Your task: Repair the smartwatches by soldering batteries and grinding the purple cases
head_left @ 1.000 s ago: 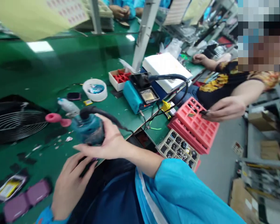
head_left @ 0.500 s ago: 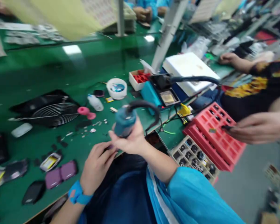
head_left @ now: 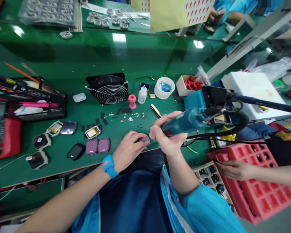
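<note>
My right hand (head_left: 169, 142) is wrapped round a teal electric screwdriver (head_left: 188, 119), held tilted with its corded end to the right; its tip is hidden by my fingers. Close to the table's front edge, my left hand (head_left: 128, 149) pinches a small purple case (head_left: 145, 139), partly covered by the fingers. To its left lie two purple cases (head_left: 97, 146) side by side, a black case (head_left: 76, 150) and an opened device with a yellow battery (head_left: 93, 132). Tweezers (head_left: 156, 110) and scattered tiny parts (head_left: 130, 119) lie beyond my hands.
A fan (head_left: 109, 90), pink stand (head_left: 132, 101), dropper bottle (head_left: 142, 94), white tub (head_left: 164, 88) and box of red pieces (head_left: 190, 84) line the back. At right, a co-worker's hand (head_left: 235, 170) reaches over red foam trays (head_left: 264, 178). A black organiser (head_left: 42, 111) stands left.
The view has swung right, so more of the table's left side shows. The screwdriver has gone from upright to lying over, its cord end now pointing right. The co-worker's hand has shifted across the red trays.
</note>
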A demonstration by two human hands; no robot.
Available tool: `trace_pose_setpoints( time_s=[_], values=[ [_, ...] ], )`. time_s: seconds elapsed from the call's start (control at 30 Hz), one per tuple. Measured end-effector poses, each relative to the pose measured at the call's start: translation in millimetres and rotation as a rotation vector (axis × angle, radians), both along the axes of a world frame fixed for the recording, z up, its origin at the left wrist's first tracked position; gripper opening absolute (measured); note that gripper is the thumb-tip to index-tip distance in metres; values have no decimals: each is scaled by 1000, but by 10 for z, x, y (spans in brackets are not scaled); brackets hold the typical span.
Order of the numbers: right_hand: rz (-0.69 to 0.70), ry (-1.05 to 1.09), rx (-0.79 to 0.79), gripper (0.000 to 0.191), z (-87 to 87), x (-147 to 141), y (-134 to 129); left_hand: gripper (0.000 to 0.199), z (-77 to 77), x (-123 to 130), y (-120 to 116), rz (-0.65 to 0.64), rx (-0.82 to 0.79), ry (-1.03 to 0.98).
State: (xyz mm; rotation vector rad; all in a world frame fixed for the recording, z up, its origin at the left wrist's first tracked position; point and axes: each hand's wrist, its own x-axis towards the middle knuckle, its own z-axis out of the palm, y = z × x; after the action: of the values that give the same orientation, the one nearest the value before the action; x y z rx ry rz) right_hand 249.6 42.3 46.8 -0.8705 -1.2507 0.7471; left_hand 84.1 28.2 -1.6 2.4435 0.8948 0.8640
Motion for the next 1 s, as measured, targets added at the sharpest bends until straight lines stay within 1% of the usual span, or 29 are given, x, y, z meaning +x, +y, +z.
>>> trace_pose_setpoints(
  time_s=[0.17,0.27,0.43,0.5,0.6,0.67,0.73,0.87,1.0],
  values=[
    [-13,-9,-52,43,22,-33,0,15,-15,-5,-4,-1,-16,-8],
    [-22,-40,-31,41,0,-28,-8,14,-28,-8,-3,-14,-21,-12],
    [71,-108,-85,32,-39,15,8,18,-30,-20,11,-27,10,10],
    [107,-183,-85,28,-30,34,23,21,-31,-25,15,-30,12,38],
    [152,-254,-59,28,-13,54,39,23,-40,-30,16,-40,7,72],
    [172,-229,-30,28,-15,58,41,24,-48,-30,13,-46,-5,84],
    [157,-173,-15,29,-33,57,39,23,-53,-27,8,-45,-19,88],
    [86,-74,-47,31,-69,47,29,22,-53,-20,2,-47,-43,72],
    [91,-49,-60,37,-41,31,15,23,-48,-10,3,-53,-50,68]
  ],
)
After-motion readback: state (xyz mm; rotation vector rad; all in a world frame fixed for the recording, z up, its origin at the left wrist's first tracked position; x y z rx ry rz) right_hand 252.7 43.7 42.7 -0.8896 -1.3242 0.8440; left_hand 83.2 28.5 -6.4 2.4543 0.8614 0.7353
